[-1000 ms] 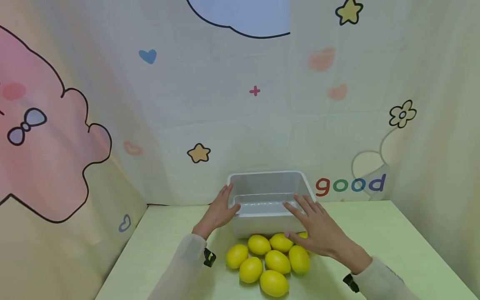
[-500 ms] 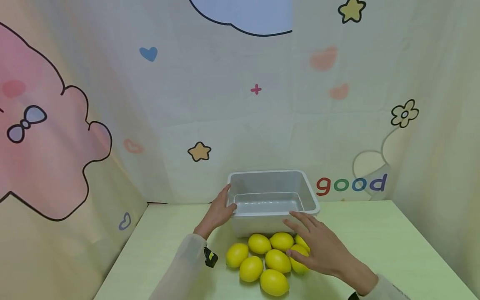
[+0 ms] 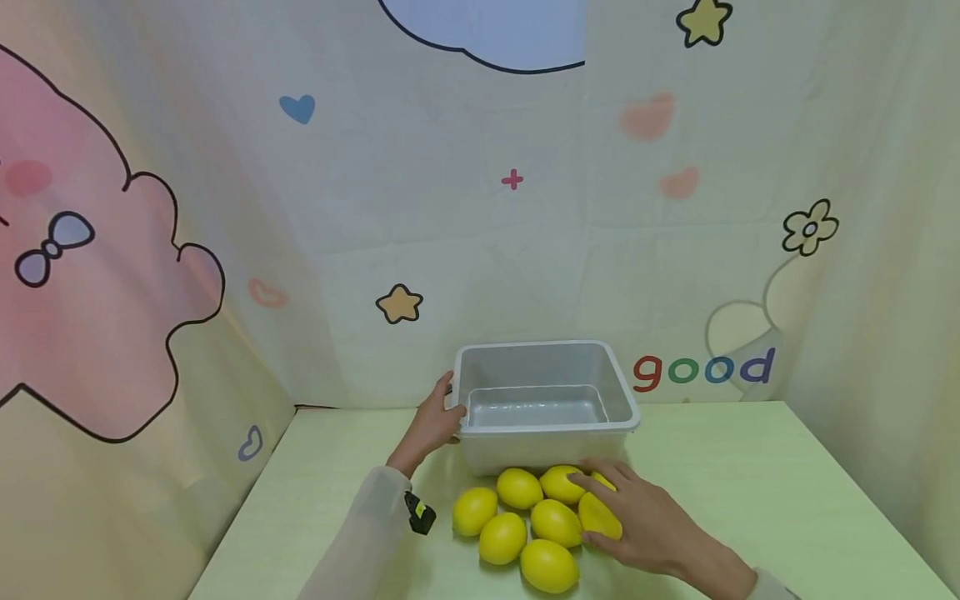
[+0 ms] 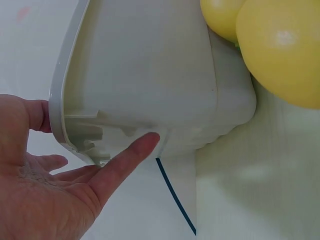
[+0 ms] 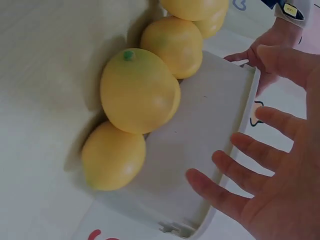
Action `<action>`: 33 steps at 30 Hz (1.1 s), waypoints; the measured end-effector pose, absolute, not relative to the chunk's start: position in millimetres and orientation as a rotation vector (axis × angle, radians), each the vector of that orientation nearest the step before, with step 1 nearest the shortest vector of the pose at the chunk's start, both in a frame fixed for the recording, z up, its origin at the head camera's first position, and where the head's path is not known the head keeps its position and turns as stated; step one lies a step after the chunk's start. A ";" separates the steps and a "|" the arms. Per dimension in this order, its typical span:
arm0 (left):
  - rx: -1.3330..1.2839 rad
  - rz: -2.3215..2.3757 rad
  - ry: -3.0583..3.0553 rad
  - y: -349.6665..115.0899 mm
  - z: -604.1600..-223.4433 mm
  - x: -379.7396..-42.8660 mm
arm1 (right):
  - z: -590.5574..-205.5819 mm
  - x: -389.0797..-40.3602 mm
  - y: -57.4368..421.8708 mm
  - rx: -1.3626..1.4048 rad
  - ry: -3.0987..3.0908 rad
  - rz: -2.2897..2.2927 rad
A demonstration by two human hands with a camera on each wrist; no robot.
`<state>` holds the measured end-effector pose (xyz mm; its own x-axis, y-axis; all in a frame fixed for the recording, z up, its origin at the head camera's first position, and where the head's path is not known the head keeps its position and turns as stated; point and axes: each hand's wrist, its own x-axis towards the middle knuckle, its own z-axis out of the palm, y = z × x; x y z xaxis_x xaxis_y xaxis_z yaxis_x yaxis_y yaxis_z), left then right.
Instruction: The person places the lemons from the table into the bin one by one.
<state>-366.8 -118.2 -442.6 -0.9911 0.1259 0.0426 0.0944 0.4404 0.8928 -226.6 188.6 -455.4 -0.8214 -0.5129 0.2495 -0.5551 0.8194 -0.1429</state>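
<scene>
A grey-white plastic bin (image 3: 547, 450) stands at the back of the table, its inside bare. My left hand (image 3: 431, 429) grips the bin's left rim; in the left wrist view the thumb lies on the rim (image 4: 57, 100) and the fingers reach under it. Several yellow lemons (image 3: 556, 523) lie in a cluster in front of the bin. Over the right side of that cluster is my right hand (image 3: 648, 521), partly covering two lemons. In the right wrist view its fingers (image 5: 240, 175) are spread and bent a little, apart from the nearest lemon (image 5: 140, 90).
The pale green table (image 3: 750, 483) reaches back to a printed curtain (image 3: 525, 267) right behind the bin. A dark strap (image 4: 175, 195) hangs near the bin's left end in the left wrist view.
My right hand has come down and back from the bin's right side to the right-hand lemons. My left hand has closed on the bin's left rim. Bin and lemons have stayed put.
</scene>
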 end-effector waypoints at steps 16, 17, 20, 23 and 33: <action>0.187 1.684 2.505 -121.3 -446.9 -370.0 | -481.5 -240.3 192.4 0.798 -3.008 0.415; 0.190 1.685 2.503 -121.4 -447.4 -370.3 | -483.3 -241.2 192.1 0.801 -3.014 0.420; 0.194 1.689 2.491 -121.5 -448.0 -370.9 | -487.0 -243.4 190.4 0.812 -3.023 0.437; 0.195 1.702 2.477 -121.4 -447.9 -371.0 | -490.0 -245.2 189.0 0.823 -3.019 0.432; 0.202 1.713 2.462 -122.1 -447.6 -370.6 | -497.7 -250.0 185.5 0.839 -3.035 0.409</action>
<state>-370.6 -122.1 -447.6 -0.9818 0.1867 -0.0343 0.0328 0.3445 0.9382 -250.0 185.5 -497.7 -0.8597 -0.5096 0.0361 -0.5009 0.8270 -0.2551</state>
